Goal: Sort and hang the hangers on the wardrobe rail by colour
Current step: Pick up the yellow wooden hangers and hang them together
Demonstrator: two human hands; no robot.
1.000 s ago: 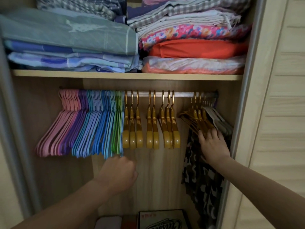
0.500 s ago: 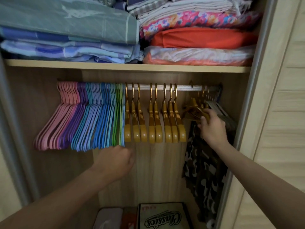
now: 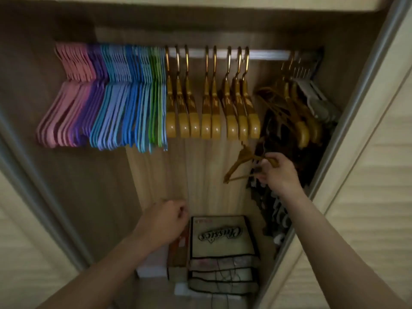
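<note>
- Fingers of our right hand [image 3: 275,172] pinch a thin gold-brown hanger [image 3: 242,162] by one end, so it dangles tilted below the rail [image 3: 265,55], clear of the row above — held out in the open, we judge, so its hook can be aimed freely.
- Our left hand [image 3: 163,220] hovers low near the wardrobe floor with its fingers loosely curled; we see nothing in it, though blur keeps us from being sure.
- On the rail, the sorted run starts at the left: pink hangers [image 3: 66,103], then purple hangers [image 3: 93,101], blue hangers [image 3: 124,108] and a few green hangers [image 3: 155,101], packed tight so each colour reads as one block.
- Just beside the green sit the chunky gold hangers [image 3: 214,121], hung in loose twos and threes with bare rail between them.
- At the far right a tangle of gold-toned hangers [image 3: 296,112] and some white hangers [image 3: 316,99] crowd against a dark patterned garment [image 3: 274,208] — this end looks unsorted to us.
- We judge the hanger in hand belongs with the gold group, and the open stretch of rail right of the chunky ones looks like the natural place for it.
- Below, a labelled storage box [image 3: 220,239] stands on the floor, well apart from the rail.
</note>
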